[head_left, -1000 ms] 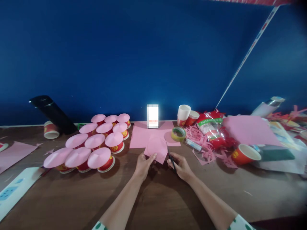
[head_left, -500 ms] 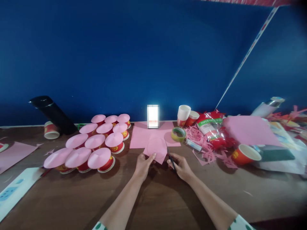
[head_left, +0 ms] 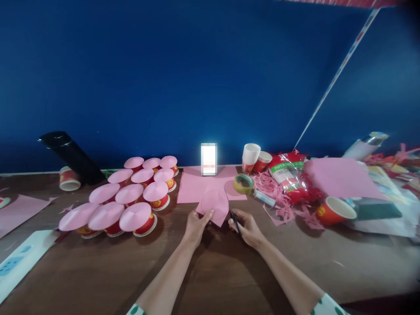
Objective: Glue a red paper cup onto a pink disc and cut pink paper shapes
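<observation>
Between thumb and fingers, my left hand [head_left: 197,225] pinches the lower left of a small piece of pink paper [head_left: 215,205]. A round outline is drawn on that paper. My right hand [head_left: 246,225] is closed on a pair of scissors [head_left: 235,222] with dark handles, whose blades point up along the paper's right edge. Fingers partly cover the handles, and I cannot tell how far the blades are apart. Behind the held piece lies a larger pink sheet [head_left: 190,186] on the table.
On the left stand several upside-down red paper cups [head_left: 159,204] topped with pink paper discs [head_left: 135,216]. A tape roll [head_left: 243,183], a glue tube [head_left: 264,198], pink shreds [head_left: 282,212], a red plastic bag [head_left: 290,177] and a tipped cup [head_left: 336,211] lie right. A black bottle [head_left: 72,155] leans left.
The pink paper in my left hand has tilted very slightly, its lower corner a touch lower. Both hands keep nearly the same place and grip.
</observation>
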A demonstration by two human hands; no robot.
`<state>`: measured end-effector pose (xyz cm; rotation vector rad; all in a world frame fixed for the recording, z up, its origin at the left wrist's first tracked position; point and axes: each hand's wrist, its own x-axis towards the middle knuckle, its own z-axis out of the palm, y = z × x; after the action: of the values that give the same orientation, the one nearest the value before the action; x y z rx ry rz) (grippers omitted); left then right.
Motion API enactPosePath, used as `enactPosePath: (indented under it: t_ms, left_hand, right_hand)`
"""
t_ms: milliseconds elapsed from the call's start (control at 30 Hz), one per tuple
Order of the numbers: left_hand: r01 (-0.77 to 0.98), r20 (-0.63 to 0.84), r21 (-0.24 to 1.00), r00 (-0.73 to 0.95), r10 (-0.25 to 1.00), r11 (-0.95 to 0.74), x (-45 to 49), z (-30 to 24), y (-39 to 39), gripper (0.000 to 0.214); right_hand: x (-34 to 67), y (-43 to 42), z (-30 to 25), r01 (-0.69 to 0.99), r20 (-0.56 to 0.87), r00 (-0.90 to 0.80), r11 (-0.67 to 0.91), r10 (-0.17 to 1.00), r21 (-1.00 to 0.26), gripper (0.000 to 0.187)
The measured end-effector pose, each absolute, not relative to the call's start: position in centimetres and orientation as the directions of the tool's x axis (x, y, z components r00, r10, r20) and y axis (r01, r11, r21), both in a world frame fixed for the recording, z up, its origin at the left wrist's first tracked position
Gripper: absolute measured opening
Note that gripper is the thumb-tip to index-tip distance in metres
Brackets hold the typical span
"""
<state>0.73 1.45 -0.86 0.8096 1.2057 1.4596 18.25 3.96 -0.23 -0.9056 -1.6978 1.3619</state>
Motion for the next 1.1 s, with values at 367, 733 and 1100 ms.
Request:
enactPosePath:
  t_ms: [367, 733, 1100]
  left_hand:
    - [-0.335, -0.123, 0.941, -0.22, 0.968, 0.044, 0.82, -0.27, 1.2, 0.04]
    - [-0.351, -0.113, 0.936, -0.233, 0.966, 0.025, 0.87, -0.31, 1.25, 0.045]
    - [-0.382, -0.125, 0.924, -0.214, 0.969, 0.035, 0.76, -0.26, 1.27, 0.046]
  right_hand:
    - [18.28, 4.1, -0.34, 0.06, 0.125, -0.466, 0.172, 0.876, -0.983, 0.037]
    - [18.25, 4.09, -0.15, 0.062, 0.126, -0.459, 0.173, 0.879, -0.983, 0.037]
    - [18.3, 4.18, -0.36, 0.075, 0.109, -0.471, 0.163, 0.875, -0.984, 0.033]
